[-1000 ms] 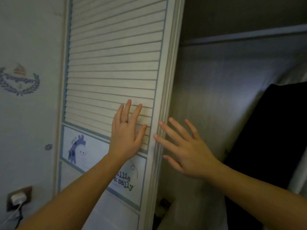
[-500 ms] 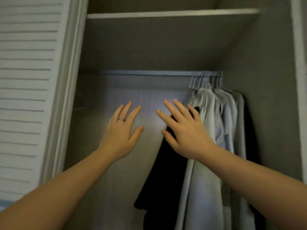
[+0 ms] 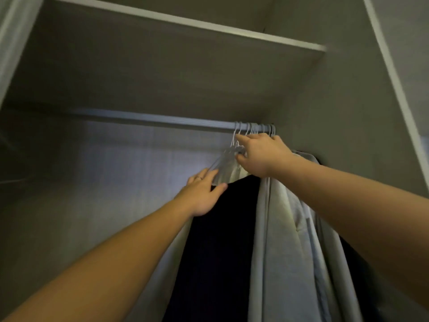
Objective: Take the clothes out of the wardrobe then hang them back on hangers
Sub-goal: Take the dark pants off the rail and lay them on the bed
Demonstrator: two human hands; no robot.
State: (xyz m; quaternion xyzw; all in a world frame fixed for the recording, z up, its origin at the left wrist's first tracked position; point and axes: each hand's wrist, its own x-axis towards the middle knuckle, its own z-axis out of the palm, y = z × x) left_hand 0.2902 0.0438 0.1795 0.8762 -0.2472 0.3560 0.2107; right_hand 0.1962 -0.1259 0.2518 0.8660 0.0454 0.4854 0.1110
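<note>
Hands that hovered spread and empty half a second before had reached the clothes (image 3: pixel 274 240) bunched at the rail's (image 3: pixel 148 117) right end: the right hand (image 3: pixel 262 154) had pinched the nearest hanger's (image 3: pixel 234 147) neck, the left hand (image 3: pixel 204 194) lay open against its shoulder (removal apparently starting). One dark garment (image 3: pixel 218 247), several pale; hook count unclear.
</note>
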